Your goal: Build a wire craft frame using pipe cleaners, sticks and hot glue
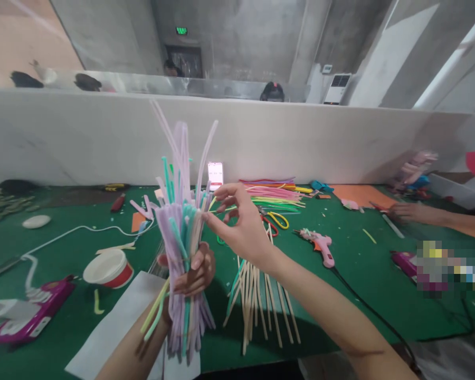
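Note:
My left hand (196, 272) is wrapped round an upright bundle of fuzzy pipe cleaners (170, 227), mostly lilac with some teal and beige strands. Several longer lilac stems rise above the rest. A yellow and a light green strand stick out low on the left, beside my wrist. At the upper right side of the bundle is my right hand (243, 227), its thumb and fingers apart. The thumb tip is at the bundle's edge; I cannot tell whether it touches. Below my right hand, thin beige sticks (257, 301) lie fanned out on the green table (340, 316).
A pink glue gun (320, 245), scissors (277, 220) and coloured pipe cleaners (277, 195) lie to the right. A phone (215, 175) leans at the back. Left are a paper cup (108, 269) and a purple power strip (39, 311). Another person's hand (409, 212) works at far right.

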The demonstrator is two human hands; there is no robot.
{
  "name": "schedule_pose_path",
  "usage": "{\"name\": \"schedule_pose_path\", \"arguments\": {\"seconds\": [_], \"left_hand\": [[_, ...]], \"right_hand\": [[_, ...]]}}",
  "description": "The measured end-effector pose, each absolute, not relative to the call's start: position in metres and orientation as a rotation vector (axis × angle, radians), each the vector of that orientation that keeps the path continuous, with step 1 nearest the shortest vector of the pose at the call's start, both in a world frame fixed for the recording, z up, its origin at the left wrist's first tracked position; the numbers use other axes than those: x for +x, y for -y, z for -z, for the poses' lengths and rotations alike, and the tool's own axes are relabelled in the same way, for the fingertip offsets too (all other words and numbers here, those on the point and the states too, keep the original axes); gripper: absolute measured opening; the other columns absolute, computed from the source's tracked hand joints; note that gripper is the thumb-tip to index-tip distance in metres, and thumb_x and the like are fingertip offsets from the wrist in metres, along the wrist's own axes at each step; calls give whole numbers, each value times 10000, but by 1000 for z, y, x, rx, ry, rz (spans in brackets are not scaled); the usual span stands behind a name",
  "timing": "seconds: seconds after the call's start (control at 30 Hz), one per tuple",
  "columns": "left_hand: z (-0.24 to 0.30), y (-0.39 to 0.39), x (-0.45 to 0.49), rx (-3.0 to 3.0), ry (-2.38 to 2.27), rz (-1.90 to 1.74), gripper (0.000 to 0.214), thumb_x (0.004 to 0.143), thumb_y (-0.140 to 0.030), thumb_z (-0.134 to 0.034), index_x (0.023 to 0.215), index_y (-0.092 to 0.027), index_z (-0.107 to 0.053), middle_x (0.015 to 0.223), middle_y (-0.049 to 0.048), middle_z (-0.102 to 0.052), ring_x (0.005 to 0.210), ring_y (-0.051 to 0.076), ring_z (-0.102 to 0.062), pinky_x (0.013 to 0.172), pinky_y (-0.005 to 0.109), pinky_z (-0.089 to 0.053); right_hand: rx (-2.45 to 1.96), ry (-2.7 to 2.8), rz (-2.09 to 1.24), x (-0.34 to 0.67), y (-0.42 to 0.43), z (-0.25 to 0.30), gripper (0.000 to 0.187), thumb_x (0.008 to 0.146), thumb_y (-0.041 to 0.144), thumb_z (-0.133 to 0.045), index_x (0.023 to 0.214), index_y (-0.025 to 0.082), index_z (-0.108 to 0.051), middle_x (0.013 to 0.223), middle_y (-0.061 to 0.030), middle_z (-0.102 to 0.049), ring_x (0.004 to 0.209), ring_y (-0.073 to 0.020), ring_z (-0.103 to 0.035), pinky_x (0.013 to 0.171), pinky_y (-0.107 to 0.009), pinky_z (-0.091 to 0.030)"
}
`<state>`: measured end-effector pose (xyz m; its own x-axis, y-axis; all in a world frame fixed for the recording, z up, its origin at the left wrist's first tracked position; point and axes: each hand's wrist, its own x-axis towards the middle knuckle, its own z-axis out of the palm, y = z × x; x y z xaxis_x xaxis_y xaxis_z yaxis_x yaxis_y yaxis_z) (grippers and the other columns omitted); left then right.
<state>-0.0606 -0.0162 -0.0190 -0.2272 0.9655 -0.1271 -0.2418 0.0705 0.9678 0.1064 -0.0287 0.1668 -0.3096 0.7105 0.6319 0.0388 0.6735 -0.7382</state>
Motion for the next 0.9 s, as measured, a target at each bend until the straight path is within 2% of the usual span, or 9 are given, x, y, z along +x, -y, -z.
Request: {"name": "schedule_pose_path", "arguments": {"seconds": [0.1, 0.17, 0.27, 0.47, 0.67, 0.8, 0.9], "left_hand": [[9, 25, -70, 581, -1303, -1279, 743, 439, -752, -594, 997, -267, -668, 557, 135, -633, 688, 455, -681, 433, 526, -511], [5, 27, -72, 510, -1334, -1216, 764, 439, -718, -602, 1044, -257, -673, 548, 138, -628, 663, 466, -674, 394, 523, -490], [8, 25, -71, 488, -1337, -1153, 733, 431, -701, -604, 1017, -268, -685, 491, 120, -597, 595, 457, -665, 327, 479, -451], [24, 17, -66, 557, -1280, -1065, 598, 434, -628, -657, 923, -288, -701, 468, 114, -601, 529, 436, -663, 278, 432, -422], [25, 18, -71, 474, -1309, -1188, 621, 432, -652, -640, 942, -305, -714, 454, 104, -595, 486, 411, -642, 249, 401, -366], [32, 19, -78, 600, -1149, -937, 695, 443, -630, -599, 1038, -288, -714, 385, 68, -530, 364, 355, -573, 238, 382, -334], [42, 15, -80, 710, -1020, -770, 679, 472, -616, -543, 1025, -267, -727, 286, 12, -412, 228, 291, -442, 205, 360, -276]], "right_hand": [[-552, 1858, -540, 108, 31, -169, 120, 818, 297, -696, 911, 257, -631, 1054, -32, -547, 1029, -170, -567, 775, -304, -525], [-542, 1864, -472, 109, 33, -170, 112, 805, 324, -717, 864, 251, -657, 1062, -39, -529, 1075, -184, -553, 872, -349, -513], [-549, 1842, -482, 108, 35, -172, 113, 794, 322, -724, 818, 236, -655, 1074, -41, -535, 1067, -183, -562, 966, -386, -476], [-561, 1777, -653, 106, 44, -177, 96, 766, 201, -684, 760, 220, -590, 1092, -47, -550, 1106, -177, -560, 998, -375, -465], [-569, 1757, -759, 103, 45, -178, 102, 788, 219, -717, 869, 269, -680, 1177, -41, -558, 1253, -184, -485, 1068, -400, -424], [-612, 1738, -801, 99, 39, -176, 111, 794, 238, -732, 900, 269, -716, 1228, -57, -547, 1276, -187, -473, 1019, -380, -460], [-640, 1737, -840, 97, 34, -173, 141, 798, 275, -735, 939, 275, -728, 1257, -58, -549, 1289, -199, -467, 987, -385, -475]]}}
